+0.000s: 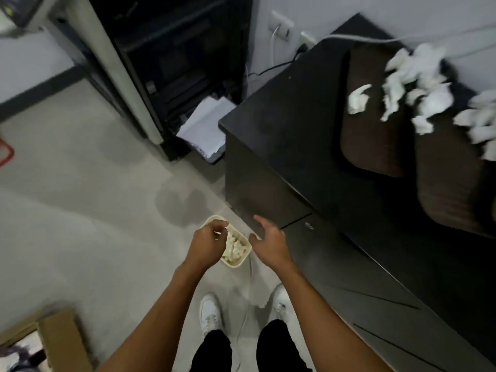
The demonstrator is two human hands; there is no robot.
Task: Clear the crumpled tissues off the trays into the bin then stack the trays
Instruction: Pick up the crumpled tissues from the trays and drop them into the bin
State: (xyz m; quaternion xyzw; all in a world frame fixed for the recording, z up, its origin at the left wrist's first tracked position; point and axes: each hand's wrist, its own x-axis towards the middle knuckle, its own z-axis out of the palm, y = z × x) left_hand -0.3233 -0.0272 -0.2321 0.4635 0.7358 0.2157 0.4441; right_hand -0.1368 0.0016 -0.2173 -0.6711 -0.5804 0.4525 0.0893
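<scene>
Both hands hang low over the bin (239, 264) on the floor (80, 210). Left hand (208, 241) has its fingers curled right above the bin. I cannot tell if it pinches a scrap or holds nothing. Right hand (268, 238) is open, with fingers spread, just beside the bin's right edge, and it holds nothing.

That bin is small and cream with round corners, and it looks like smooth plastic. A heap of tissues (234, 247) lies in it.

What is left to do lies up and to the right. Two trays (373, 135) lie side by side on the dark cabinet (281, 130), well apart from the hands and higher than them. Each tray is long, and its long side runs away from the person, toward the wall. Right hand is nearer, so I think it should reach first.

Many more tissues lie on the trays, mostly at the far end — white, soft, scrunched into light lumps. One lump sits alone on the left tray. Both trays are dark brown with round corners and a fine ribbed look. It is blurry up there, so the lumps cannot be counted.
</scene>
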